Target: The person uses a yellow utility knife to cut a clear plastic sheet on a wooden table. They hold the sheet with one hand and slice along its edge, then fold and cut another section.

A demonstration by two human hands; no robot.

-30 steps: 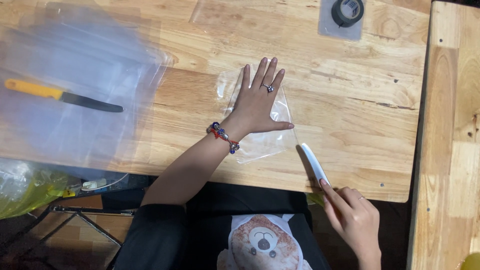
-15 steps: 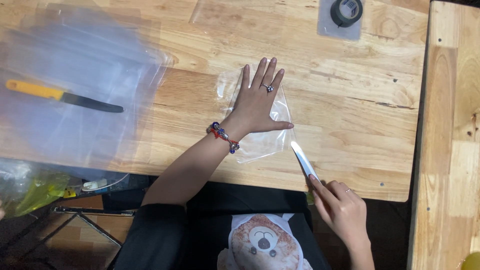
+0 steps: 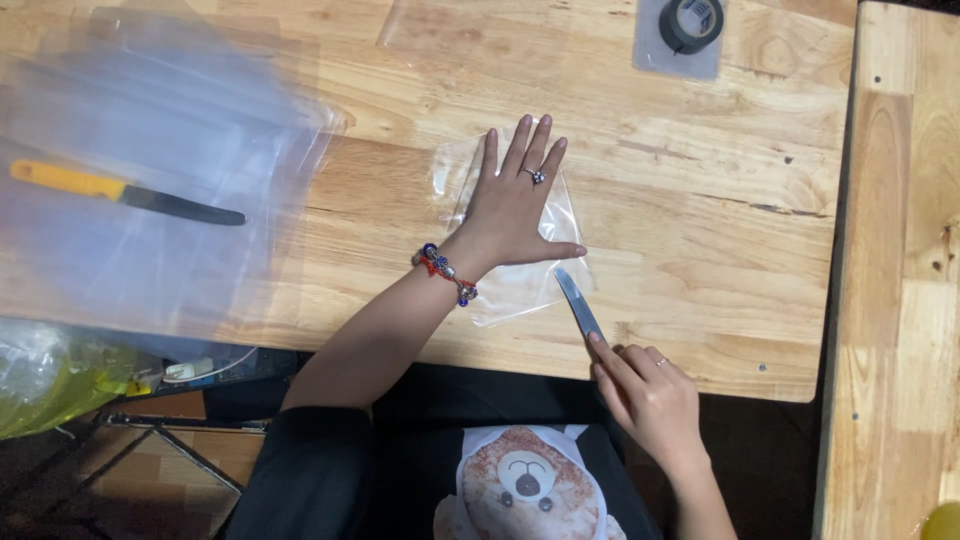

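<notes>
Head view: one wooden desk point(image 3: 700, 200); large clear plastic sheets point(image 3: 150, 200) at left carry one yellow-handled knife point(image 3: 120, 193). At centre, the left hand point(image 3: 515, 205) lies flat, fingers spread, on one small clear bag point(image 3: 520, 280), contents indiscernible. The right hand point(image 3: 650, 395) grips one blade point(image 3: 578, 305) touching the bag's edge.

I count two knives: one yellow-handled knife point(image 3: 125, 195) at left of frame, one slim blade point(image 3: 578, 305) at lower centre. One small clear plastic bag point(image 3: 520, 290), centre. One tape roll point(image 3: 692, 20), top right. Two hands.
</notes>
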